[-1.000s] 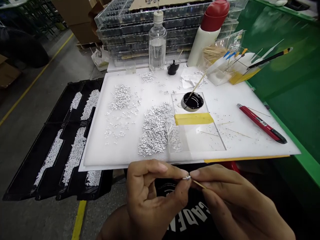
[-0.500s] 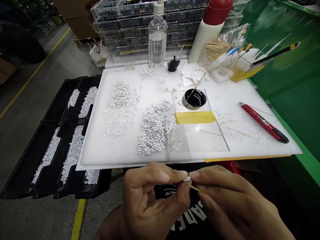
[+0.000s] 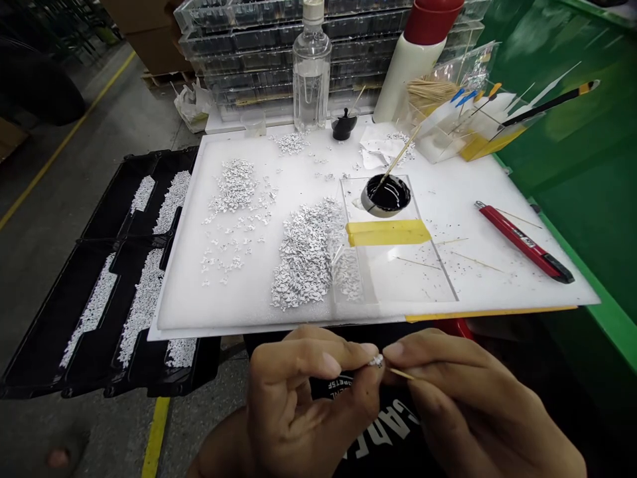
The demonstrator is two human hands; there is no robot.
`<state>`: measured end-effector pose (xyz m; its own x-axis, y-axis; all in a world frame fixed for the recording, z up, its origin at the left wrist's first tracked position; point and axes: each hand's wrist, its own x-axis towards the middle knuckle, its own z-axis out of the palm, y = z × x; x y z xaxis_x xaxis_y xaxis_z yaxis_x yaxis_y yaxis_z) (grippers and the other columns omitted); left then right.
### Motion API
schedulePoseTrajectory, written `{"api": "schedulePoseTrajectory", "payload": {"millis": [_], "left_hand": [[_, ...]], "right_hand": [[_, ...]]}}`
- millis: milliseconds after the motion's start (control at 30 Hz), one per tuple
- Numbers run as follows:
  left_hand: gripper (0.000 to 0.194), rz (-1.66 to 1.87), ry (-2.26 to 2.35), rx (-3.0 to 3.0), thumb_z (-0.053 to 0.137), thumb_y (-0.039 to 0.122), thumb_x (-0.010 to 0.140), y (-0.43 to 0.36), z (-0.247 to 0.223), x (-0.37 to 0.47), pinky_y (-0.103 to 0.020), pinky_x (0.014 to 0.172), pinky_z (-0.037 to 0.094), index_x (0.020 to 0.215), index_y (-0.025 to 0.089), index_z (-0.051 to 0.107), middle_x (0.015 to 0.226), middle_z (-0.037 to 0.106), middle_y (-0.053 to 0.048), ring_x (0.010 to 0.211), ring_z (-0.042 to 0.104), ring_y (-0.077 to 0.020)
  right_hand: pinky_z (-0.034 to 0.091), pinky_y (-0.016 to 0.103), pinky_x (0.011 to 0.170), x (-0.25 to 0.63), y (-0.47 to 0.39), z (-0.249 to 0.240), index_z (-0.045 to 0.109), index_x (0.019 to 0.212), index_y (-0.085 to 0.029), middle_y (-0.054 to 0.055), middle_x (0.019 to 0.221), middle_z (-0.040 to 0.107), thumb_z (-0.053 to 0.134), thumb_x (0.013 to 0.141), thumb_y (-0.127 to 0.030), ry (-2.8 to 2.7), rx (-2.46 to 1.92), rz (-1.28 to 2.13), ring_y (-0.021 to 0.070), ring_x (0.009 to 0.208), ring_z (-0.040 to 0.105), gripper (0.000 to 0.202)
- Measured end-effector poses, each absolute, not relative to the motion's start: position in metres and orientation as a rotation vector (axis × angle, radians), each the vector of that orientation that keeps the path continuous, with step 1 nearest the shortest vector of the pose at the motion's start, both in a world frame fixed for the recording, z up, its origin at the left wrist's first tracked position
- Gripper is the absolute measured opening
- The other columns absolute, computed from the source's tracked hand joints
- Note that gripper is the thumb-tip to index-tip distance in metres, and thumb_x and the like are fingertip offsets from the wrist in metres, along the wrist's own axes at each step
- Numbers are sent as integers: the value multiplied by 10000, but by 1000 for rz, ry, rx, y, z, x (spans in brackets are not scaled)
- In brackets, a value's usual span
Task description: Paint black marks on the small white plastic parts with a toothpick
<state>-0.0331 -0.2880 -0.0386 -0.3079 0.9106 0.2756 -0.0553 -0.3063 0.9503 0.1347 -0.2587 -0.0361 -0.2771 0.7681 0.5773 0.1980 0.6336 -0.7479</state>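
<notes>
Below the table's front edge, my left hand (image 3: 313, 392) pinches a tiny white piece (image 3: 377, 360) between thumb and forefinger. Close beside it on the right, my right hand (image 3: 462, 392) grips a thin wooden toothpick (image 3: 401, 374), its tip just short of the piece. On the white foam board (image 3: 239, 312) lie a large pile of small white pieces (image 3: 303, 255) and a smaller pile (image 3: 236, 186). A cup of black paint (image 3: 393, 194) with a stick in it stands on a clear plate (image 3: 398, 279) with yellow tape (image 3: 388, 232).
A red cutter (image 3: 522, 240) lies at the right. Along the back stand a clear bottle (image 3: 312, 79), a small black pot (image 3: 343, 125), a white flask (image 3: 411, 70) and a toothpick box (image 3: 430, 99). Black trays (image 3: 129, 232) with white pieces are at the left.
The toothpick tip has moved a little right, away from the white piece. My hands have shifted slightly, and the whole view has moved a little.
</notes>
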Motion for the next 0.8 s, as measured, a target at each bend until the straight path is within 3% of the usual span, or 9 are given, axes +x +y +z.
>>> {"api": "schedulePoseTrajectory", "payload": {"millis": [133,233,300,433,600,800], "left_hand": [[481,1683,1099,1221,814,-79,804,-288,-37,-35,-195,748,685,1085,249,601,913,830,61,781,815,-125],[451,1640,1090,1155,831,-42,843,-287,-36,-35,-165,788,671,1092,243,588,917,831,59,811,816,-104],[455,1627,1065,1175,836,-37,846,-287,-37,-35,-154,805,666,1097,245,582,931,832,62,821,817,-97],[477,1648,1064,1258,819,-70,840,-287,-39,-36,-163,846,668,1118,236,582,934,824,61,830,816,-95],[472,1666,1101,1320,817,-56,844,-288,-40,-37,-193,801,688,1136,231,582,919,827,41,802,817,-119],[442,1717,1085,1329,802,-60,855,-289,-41,-33,-210,784,702,1130,223,601,950,856,29,807,836,-140]], "right_hand": [[680,221,627,132,-268,-53,617,1314,-189,78,1049,782,523,1063,-96,-1682,-780,757,142,834,771,283],[656,199,642,128,-269,-60,522,1498,-228,55,1086,761,455,989,70,-1606,-748,698,112,843,745,594],[659,199,698,128,-267,-60,577,1475,-215,56,1145,756,482,902,138,-1671,-722,681,120,916,754,679],[650,181,786,130,-262,-50,671,1349,-116,67,1105,757,561,848,128,-1814,-719,671,119,936,754,568],[646,191,723,129,-254,-39,707,1267,-121,75,1024,742,540,874,75,-1843,-742,586,131,886,748,470],[646,170,776,131,-250,-39,701,1205,-114,57,985,741,661,941,-8,-1879,-710,520,105,853,739,287]]}}
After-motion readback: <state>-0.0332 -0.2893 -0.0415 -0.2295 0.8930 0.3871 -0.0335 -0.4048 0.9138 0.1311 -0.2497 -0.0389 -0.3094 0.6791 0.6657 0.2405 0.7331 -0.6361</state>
